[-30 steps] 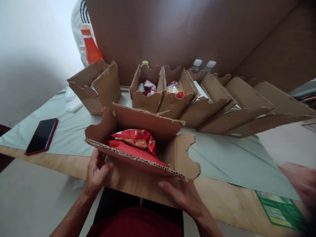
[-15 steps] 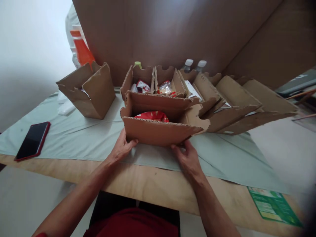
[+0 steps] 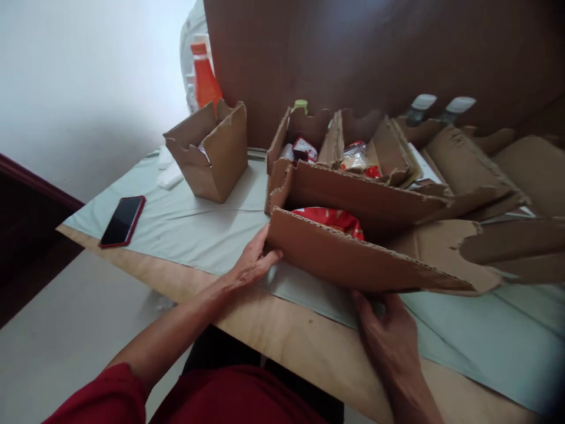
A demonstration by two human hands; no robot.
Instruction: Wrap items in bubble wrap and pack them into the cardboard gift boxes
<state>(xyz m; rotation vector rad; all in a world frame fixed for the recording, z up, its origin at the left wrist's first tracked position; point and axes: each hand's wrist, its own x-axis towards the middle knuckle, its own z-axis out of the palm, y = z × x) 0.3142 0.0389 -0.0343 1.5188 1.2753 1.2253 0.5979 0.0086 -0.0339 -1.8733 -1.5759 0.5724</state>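
A long open cardboard box (image 3: 344,253) sits at the front of the table, with a red package (image 3: 329,219) inside it. My left hand (image 3: 251,262) grips the box's left end, thumb on the front wall and the other fingers around the corner. At the lower front edge, my right hand (image 3: 391,333) holds the box from below; its fingertips are partly hidden by the cardboard. Behind it stand more open boxes, one with a red and white packet (image 3: 305,149), another with a clear-wrapped packet (image 3: 355,156).
A separate cardboard box (image 3: 220,162) stands at the left, with an orange bottle (image 3: 205,76) behind it. A phone (image 3: 123,221) in a red case lies near the table's left edge. Two white-capped bottles (image 3: 421,106) rise behind the box row. A pale green cloth (image 3: 189,235) covers the table.
My view has swung left and closer, so everything sits farther right in the picture. Both hands stay at the front box.
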